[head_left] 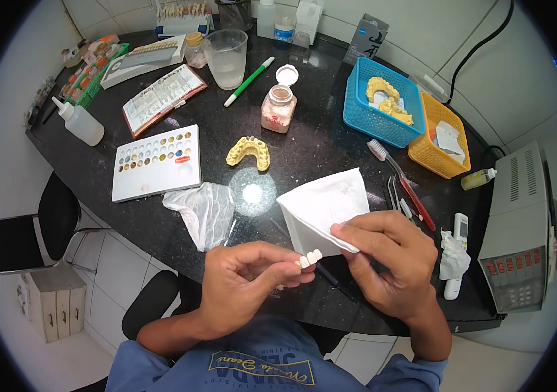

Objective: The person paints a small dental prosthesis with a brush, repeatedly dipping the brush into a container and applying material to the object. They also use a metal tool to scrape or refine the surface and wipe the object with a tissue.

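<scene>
My left hand pinches a small white dental bridge of joined tooth crowns between thumb and fingertips, above the front of the black counter. Beside it, my right hand grips the near corner of a folded white paper napkin, thumb on one side and fingers on the other. The napkin hangs apart from the bridge. Beyond my hands stands a yellow plaster dental model, shaped like an arch. A crumpled white cloth lies ahead of my left hand.
A shade palette, squeeze bottle and notebook are at left. An open powder jar, green pen and plastic cup stand farther back. Blue and yellow baskets, a red-handled brush and a beige machine occupy the right.
</scene>
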Action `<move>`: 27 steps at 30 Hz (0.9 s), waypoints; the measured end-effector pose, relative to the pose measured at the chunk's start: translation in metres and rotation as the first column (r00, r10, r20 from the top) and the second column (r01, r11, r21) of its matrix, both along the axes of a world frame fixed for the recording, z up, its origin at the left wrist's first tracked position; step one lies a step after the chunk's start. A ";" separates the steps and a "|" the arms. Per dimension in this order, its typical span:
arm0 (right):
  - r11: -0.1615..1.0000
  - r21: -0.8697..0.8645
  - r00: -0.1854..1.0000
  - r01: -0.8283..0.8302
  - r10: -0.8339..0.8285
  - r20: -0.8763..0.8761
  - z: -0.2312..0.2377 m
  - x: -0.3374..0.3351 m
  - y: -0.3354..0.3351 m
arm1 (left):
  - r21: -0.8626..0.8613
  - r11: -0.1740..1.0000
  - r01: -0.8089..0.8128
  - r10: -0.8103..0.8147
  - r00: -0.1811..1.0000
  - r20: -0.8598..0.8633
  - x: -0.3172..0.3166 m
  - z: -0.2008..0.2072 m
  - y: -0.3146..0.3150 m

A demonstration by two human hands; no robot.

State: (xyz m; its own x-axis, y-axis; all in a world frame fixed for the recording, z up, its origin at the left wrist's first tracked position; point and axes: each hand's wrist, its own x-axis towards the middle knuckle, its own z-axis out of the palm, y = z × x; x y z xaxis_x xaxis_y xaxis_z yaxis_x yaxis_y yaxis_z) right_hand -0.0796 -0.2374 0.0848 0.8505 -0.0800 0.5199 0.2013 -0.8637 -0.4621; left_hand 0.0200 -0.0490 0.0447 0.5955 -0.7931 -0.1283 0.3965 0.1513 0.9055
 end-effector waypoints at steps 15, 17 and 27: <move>0.936 -0.344 0.986 -0.072 0.118 0.113 -0.007 0.000 0.004 | 0.027 0.998 0.048 -0.046 0.997 -0.068 0.002 -0.001 -0.001; 0.912 -0.405 0.983 -0.057 0.122 0.136 -0.009 0.001 0.004 | 0.041 0.997 0.062 -0.058 0.995 -0.078 0.003 -0.001 -0.001; 0.884 -0.464 0.982 -0.052 0.130 0.138 -0.010 0.000 0.005 | 0.043 0.996 0.080 -0.075 0.990 -0.121 0.004 -0.004 -0.003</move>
